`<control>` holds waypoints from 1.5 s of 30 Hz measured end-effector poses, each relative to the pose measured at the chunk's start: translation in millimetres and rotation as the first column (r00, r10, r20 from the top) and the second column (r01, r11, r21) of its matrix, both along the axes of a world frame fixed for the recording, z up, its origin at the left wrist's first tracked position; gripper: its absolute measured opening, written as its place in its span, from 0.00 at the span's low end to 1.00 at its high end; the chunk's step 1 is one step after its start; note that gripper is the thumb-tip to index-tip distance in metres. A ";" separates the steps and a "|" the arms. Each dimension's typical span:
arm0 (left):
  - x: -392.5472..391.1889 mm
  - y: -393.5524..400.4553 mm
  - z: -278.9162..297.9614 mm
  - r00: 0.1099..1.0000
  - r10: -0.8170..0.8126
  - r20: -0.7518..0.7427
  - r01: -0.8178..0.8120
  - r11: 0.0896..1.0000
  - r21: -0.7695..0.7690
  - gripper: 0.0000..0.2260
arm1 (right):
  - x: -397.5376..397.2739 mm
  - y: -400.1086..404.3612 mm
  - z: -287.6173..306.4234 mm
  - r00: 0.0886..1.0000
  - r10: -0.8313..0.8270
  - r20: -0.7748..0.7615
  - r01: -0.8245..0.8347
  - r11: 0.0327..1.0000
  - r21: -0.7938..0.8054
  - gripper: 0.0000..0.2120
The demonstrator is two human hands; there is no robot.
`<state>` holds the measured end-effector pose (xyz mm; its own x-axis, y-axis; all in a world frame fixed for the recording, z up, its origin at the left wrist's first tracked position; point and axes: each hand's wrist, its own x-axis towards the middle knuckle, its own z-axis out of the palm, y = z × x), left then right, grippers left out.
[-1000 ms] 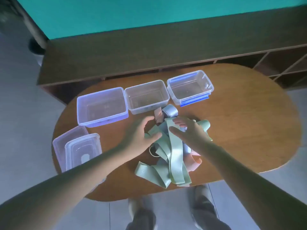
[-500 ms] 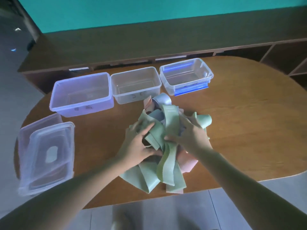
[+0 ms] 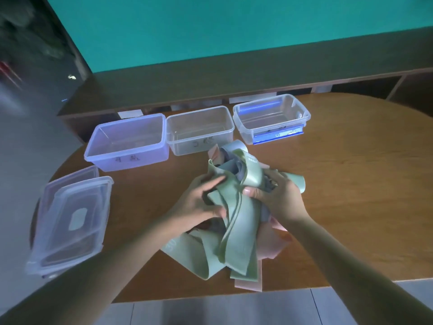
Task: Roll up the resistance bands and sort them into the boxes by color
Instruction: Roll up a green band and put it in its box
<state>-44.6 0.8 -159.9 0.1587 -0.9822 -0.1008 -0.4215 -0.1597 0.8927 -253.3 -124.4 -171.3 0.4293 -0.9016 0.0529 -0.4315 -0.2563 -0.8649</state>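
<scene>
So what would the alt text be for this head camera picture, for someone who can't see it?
A person's left hand and right hand grip a tangled pile of green, grey and pink resistance bands on a wooden table. Behind the pile stand three clear boxes in a row, with nothing in them, and lids are stacked at the left.

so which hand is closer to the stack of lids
Left. The left hand grips the green bands just right of the stack of lids; the right hand is farther right, across the pile.
</scene>
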 end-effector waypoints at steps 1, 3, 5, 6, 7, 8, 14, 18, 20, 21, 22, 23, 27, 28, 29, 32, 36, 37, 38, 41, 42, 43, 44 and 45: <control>-2.4 1.1 2.4 0.999 0.001 -0.051 -0.001 1.000 -0.001 0.45 | 0.6 0.8 -0.8 1.000 -0.009 0.000 0.009 1.000 -0.014 0.36; -15.1 1.5 3.8 0.996 0.054 -0.065 -0.057 0.997 -0.046 0.38 | 2.0 4.1 -1.9 0.999 -0.035 -0.012 0.035 0.999 -0.033 0.35; -26.6 -1.6 -3.2 0.987 0.155 -0.029 -0.158 0.981 -0.116 0.33 | 3.2 7.7 -2.6 0.999 -0.044 -0.013 0.044 0.998 -0.049 0.31; -30.8 -4.3 -6.1 0.980 0.195 -0.048 -0.200 0.969 -0.145 0.31 | 4.2 8.3 -3.0 0.999 -0.043 -0.015 0.042 0.998 -0.047 0.29; -34.4 -7.4 -8.3 0.972 0.226 -0.058 -0.232 0.959 -0.164 0.29 | 4.6 9.1 -3.1 0.999 -0.042 -0.013 0.042 0.998 -0.038 0.28; -37.8 -10.3 -10.2 0.964 0.257 -0.064 -0.264 0.947 -0.182 0.29 | 4.1 9.8 -4.0 0.999 -0.044 -0.007 0.043 0.999 -0.029 0.26; -67.5 -31.7 -6.1 0.940 0.271 -0.205 -0.321 0.906 -0.274 0.14 | -5.7 7.1 -1.7 0.972 -0.071 0.225 0.051 0.994 0.094 0.13; -93.2 -57.2 14.4 0.934 0.218 -0.285 -0.308 0.894 -0.325 0.11 | -21.2 -5.9 10.3 0.915 -0.132 0.381 0.082 0.986 0.144 0.08; -104.8 -74.0 20.1 0.925 0.205 -0.320 -0.311 0.891 -0.332 0.11 | -32.9 -18.9 20.2 0.903 -0.149 0.404 0.094 0.984 0.154 0.14; -111.2 -83.1 21.3 0.922 0.199 -0.331 -0.311 0.889 -0.334 0.11 | -40.3 -27.4 23.7 0.900 -0.159 0.406 0.102 0.982 0.158 0.17; -118.4 -91.7 22.7 0.924 0.193 -0.331 -0.308 0.888 -0.343 0.11 | -47.8 -35.4 28.1 0.896 -0.164 0.413 0.105 0.981 0.162 0.18; -126.3 -100.5 24.6 0.925 0.188 -0.331 -0.305 0.887 -0.348 0.11 | -56.3 -44.0 31.6 0.890 -0.170 0.422 0.106 0.979 0.173 0.20; -163.4 -132.3 32.4 0.935 0.168 -0.313 -0.292 0.865 -0.407 0.11 | -94.8 -70.5 50.4 0.866 -0.183 0.465 0.096 0.974 0.206 0.19; -172.5 -139.0 33.0 0.937 0.167 -0.308 -0.289 0.865 -0.410 0.11 | -104.4 -74.9 55.9 0.860 -0.188 0.474 0.099 0.974 0.206 0.17; -181.1 -145.6 32.4 0.938 0.166 -0.303 -0.286 0.866 -0.410 0.11 | -113.9 -80.5 59.9 0.859 -0.195 0.474 0.107 0.973 0.207 0.16; -198.4 -164.6 23.6 0.954 0.175 -0.241 -0.261 0.883 -0.390 0.21 | -138.3 -96.8 65.5 0.872 -0.231 0.431 0.134 0.960 0.244 0.20; -204.6 -176.3 2.0 0.979 0.136 -0.155 -0.172 0.954 -0.247 0.33 | -158.2 -116.1 51.7 0.958 -0.284 -0.034 0.286 0.949 0.135 0.20; -204.1 -176.7 -2.3 0.980 0.139 -0.145 -0.167 0.964 -0.207 0.36 | -161.6 -116.3 48.7 0.948 -0.279 -0.152 0.295 0.951 0.095 0.20; -203.4 -176.7 -4.1 0.980 0.151 -0.133 -0.174 0.967 -0.187 0.39 | -164.3 -115.1 46.7 0.938 -0.271 -0.218 0.293 0.953 0.078 0.20; -196.3 -168.1 9.4 0.989 0.145 -0.028 -0.147 0.965 -0.216 0.40 | -172.0 -111.2 43.6 0.922 -0.264 -0.284 0.285 0.958 0.035 0.24; -192.2 -161.4 17.8 0.990 0.134 0.033 -0.122 0.963 -0.241 0.39 | -173.0 -109.1 44.7 0.911 -0.279 -0.305 0.296 0.955 0.009 0.26; -185.8 -155.1 22.3 0.989 0.128 0.079 -0.104 0.960 -0.262 0.37 | -173.3 -105.9 46.4 0.895 -0.306 -0.326 0.315 0.949 -0.024 0.29; -178.6 -148.1 25.6 0.988 0.118 0.102 -0.085 0.957 -0.279 0.36 | -172.6 -102.5 49.4 0.872 -0.339 -0.352 0.340 0.938 -0.062 0.31; -171.1 -139.0 29.6 0.989 0.105 0.108 -0.071 0.956 -0.284 0.36 | -171.1 -97.9 52.9 0.850 -0.368 -0.377 0.358 0.928 -0.100 0.33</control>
